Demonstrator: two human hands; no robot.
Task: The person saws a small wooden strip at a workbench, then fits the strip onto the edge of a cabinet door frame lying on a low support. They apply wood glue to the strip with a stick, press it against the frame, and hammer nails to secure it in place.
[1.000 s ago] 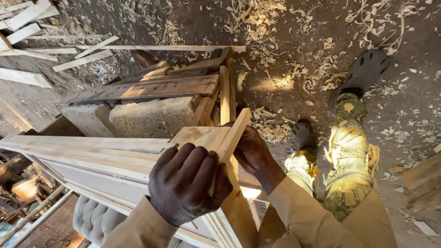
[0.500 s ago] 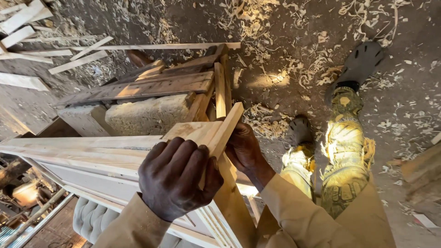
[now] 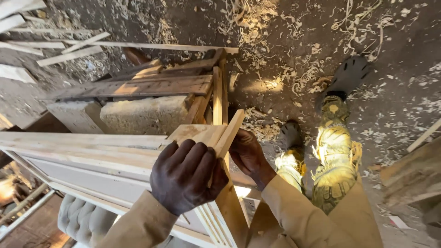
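My left hand (image 3: 186, 177) is clamped over the corner of a pale wooden frame (image 3: 82, 154), its fingers wrapped on the top face. My right hand (image 3: 248, 154) grips the same corner from the right side, underneath a short flat board (image 3: 229, 133) that stands tilted on edge against the frame's end. The frame runs left from my hands, with a moulded panel below its top rail. Both sleeves are tan.
Behind the frame lie stone blocks (image 3: 138, 115) under dark planks (image 3: 133, 87) and upright slats (image 3: 217, 94). Wood shavings cover the dirt floor. My legs and dark shoes (image 3: 347, 76) are at the right. Loose laths lie at the top left; a tufted cushion (image 3: 85, 220) shows below.
Both hands stay on the frame corner. The view has shifted slightly, and the left hand has slid a little lower along the corner.
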